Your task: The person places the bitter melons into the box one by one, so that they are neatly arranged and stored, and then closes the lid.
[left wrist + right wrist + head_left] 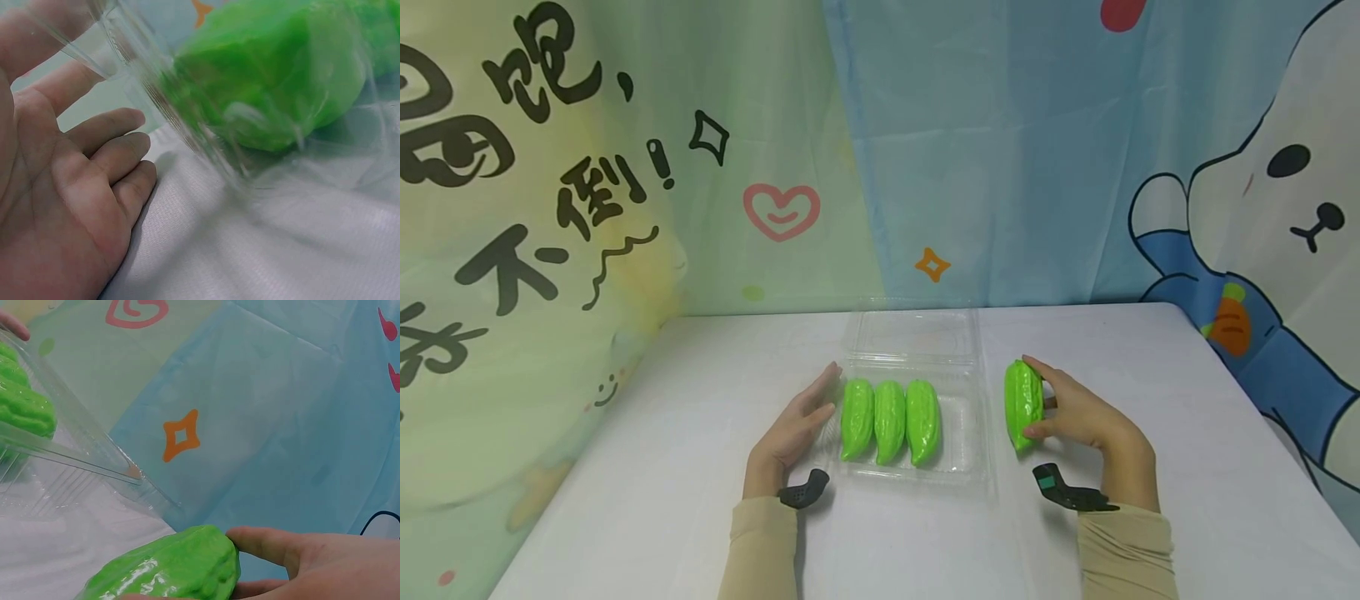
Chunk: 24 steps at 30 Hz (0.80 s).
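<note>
A clear plastic box with its lid folded back stands on the table. Three bright green, ridged, bitter-melon-like pieces lie side by side in its left and middle part. My left hand rests at the box's left wall, fingers fairly straight; in the left wrist view the palm faces the clear wall. To the right of the box, my right hand grips a fourth green bitter melon between thumb and fingers. In the right wrist view, that bitter melon is partly cut off by the frame's bottom edge.
The transparent lid leans back at the rear of the box, near the table's far edge. A white cloth covers the table. Behind it hangs a printed curtain with a heart, writing and a cartoon bear.
</note>
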{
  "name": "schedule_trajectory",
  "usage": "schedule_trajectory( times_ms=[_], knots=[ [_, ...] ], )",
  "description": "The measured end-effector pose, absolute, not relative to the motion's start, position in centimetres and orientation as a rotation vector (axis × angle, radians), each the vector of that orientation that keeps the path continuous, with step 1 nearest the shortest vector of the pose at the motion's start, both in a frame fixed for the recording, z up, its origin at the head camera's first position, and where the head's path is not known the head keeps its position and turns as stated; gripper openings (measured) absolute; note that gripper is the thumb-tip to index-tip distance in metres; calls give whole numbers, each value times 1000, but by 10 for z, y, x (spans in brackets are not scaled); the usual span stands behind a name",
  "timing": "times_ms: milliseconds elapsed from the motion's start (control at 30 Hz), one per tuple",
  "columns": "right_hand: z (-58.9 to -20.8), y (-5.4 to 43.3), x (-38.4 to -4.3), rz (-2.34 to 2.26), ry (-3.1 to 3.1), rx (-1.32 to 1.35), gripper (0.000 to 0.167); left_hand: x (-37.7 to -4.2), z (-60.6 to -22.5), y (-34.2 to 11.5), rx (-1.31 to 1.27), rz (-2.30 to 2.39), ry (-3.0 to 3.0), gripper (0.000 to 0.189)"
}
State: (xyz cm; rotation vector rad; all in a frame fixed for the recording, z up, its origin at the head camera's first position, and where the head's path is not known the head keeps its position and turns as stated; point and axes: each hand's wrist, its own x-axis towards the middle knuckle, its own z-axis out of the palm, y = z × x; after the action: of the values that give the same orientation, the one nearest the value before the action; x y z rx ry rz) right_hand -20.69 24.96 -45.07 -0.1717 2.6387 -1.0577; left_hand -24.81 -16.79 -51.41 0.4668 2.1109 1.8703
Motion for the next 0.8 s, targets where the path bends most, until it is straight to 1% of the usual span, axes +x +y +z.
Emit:
schedule_trajectory(
  times_ms=[800],
  knots=[
    [-440, 248, -205, -1108, 2632, -205, 114, -249, -516, -169, 475, 1879, 2094, 65]
  ],
)
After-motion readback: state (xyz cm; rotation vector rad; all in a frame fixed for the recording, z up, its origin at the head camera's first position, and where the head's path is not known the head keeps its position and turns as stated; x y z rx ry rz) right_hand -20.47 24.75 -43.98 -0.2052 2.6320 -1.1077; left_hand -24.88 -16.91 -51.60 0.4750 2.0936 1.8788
